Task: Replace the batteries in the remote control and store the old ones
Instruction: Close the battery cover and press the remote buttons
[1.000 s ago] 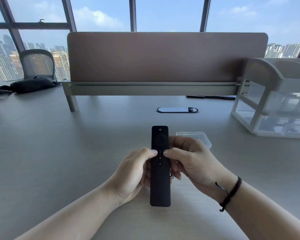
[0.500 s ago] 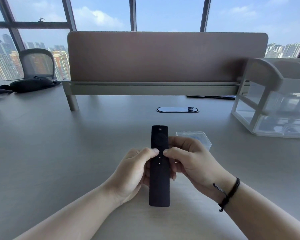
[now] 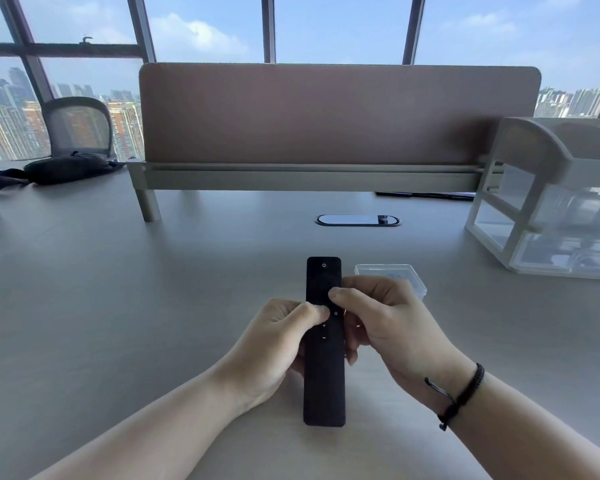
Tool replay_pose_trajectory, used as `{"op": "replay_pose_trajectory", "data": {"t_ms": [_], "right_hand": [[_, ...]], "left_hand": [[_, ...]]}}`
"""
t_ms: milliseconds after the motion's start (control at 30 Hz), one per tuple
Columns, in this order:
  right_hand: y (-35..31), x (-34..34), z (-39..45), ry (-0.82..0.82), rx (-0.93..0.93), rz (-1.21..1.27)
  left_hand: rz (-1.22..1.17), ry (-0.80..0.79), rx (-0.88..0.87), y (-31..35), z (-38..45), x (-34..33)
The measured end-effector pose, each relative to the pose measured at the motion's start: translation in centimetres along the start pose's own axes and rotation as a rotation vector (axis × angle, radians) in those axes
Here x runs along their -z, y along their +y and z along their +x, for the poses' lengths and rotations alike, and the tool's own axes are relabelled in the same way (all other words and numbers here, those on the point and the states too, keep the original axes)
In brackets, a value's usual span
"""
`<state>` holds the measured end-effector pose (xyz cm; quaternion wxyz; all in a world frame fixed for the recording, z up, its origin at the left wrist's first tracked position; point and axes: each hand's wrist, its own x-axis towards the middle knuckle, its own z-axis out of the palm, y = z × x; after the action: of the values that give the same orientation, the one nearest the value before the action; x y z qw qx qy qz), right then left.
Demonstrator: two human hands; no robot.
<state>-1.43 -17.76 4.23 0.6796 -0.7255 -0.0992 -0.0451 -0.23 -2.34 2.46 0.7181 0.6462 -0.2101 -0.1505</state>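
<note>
Remote [image 3: 324, 358] gripped btwn both hands [image 3: 329, 341].

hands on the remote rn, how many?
2. The left hand holds the remote control from its left side, thumb on its face; the right hand holds it from the right, thumb higher up. Fingers underneath are hidden.

One black remote control [image 3: 324, 368], held in two hands: left hand [image 3: 274, 344], right hand [image 3: 392, 327]. One small clear plastic box [image 3: 392, 273] and one white drawer organiser [image 3: 548, 199] stand on one table [image 3: 118, 306].
</note>
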Motion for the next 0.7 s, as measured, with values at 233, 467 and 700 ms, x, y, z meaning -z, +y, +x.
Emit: {"op": "replay_pose_trajectory", "data": {"t_ms": [233,467,700], "right_hand": [[-0.09,-0.07,-0.03,-0.004,-0.036,0.047],[-0.1,-0.14,-0.21,-0.09,-0.019,0.028],[0.11,0.06,-0.14,-0.123,0.023,-0.016]], "left_hand": [[-0.08,-0.019,0.026,-0.56,0.45,0.15],[-0.13,-0.072,0.03,-0.52,0.4,0.36],[-0.099,-0.024,0.006,-0.65,0.43,0.48]]}}
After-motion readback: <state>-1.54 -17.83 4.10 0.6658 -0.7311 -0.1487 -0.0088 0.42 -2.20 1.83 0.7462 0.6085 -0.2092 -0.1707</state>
